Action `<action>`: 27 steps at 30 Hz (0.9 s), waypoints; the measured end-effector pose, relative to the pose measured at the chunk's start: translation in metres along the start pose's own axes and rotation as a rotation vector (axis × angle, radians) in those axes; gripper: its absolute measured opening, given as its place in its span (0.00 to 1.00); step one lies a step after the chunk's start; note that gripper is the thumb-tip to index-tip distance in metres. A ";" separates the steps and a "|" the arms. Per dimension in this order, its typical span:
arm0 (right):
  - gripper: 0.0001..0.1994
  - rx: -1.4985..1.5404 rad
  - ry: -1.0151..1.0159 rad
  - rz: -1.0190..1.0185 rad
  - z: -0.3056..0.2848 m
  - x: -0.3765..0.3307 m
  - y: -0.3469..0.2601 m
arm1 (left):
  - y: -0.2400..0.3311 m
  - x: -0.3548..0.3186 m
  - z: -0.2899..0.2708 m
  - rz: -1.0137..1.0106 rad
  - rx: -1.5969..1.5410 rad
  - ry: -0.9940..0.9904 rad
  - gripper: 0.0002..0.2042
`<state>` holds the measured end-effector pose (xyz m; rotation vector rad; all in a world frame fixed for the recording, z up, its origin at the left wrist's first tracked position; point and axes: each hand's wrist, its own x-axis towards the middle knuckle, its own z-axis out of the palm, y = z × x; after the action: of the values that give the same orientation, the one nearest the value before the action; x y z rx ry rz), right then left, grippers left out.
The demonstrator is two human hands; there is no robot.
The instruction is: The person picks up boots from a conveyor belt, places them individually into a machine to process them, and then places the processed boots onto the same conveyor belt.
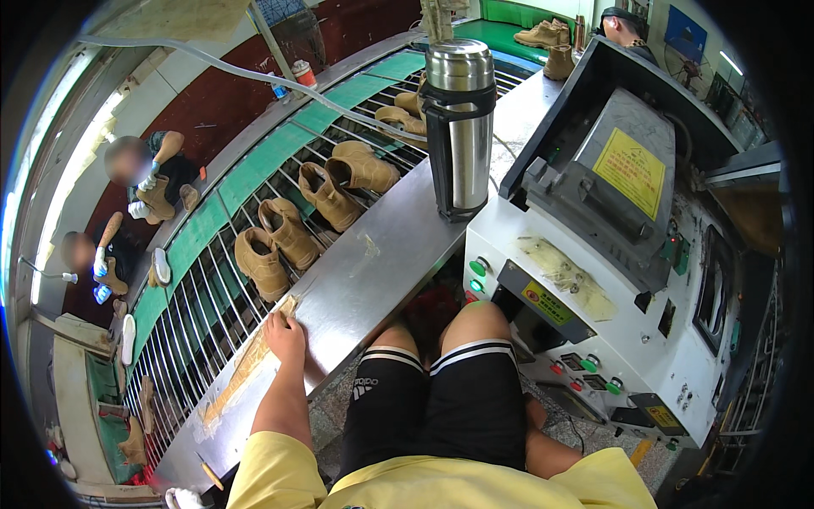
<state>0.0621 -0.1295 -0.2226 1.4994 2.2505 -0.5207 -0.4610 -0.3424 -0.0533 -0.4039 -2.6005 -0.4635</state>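
Note:
My left hand (285, 337) rests on the edge of the metal ledge (373, 254), over a strip of tan tape (242, 373). Its fingers lie slightly apart and hold nothing that I can see. Just beyond the fingertips, a tan ankle boot (261, 265) stands on the roller conveyor, with another tan boot (290, 233) beside it. Two further boots form a pair past these, one standing (329, 197) and one tipped over (363, 167). My right forearm (551, 450) hangs down beside my right thigh; that hand is mostly hidden behind the leg, its fingers out of sight.
A steel flask (462, 136) stands on the ledge. To the right is a white machine (577, 288) with green and red buttons. Across the conveyor (195, 322), two people hold boots (155, 199). A wooden-handled tool (209, 471) lies at lower left. Another person (626, 32) is at the back.

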 end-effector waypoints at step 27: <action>0.10 0.004 0.031 0.024 -0.001 0.016 -0.003 | 0.002 0.001 -0.001 -0.013 -0.003 0.000 0.17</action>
<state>0.0534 -0.1170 -0.2295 1.5446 2.2531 -0.4982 -0.4608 -0.3411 -0.0513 -0.3880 -2.6045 -0.4713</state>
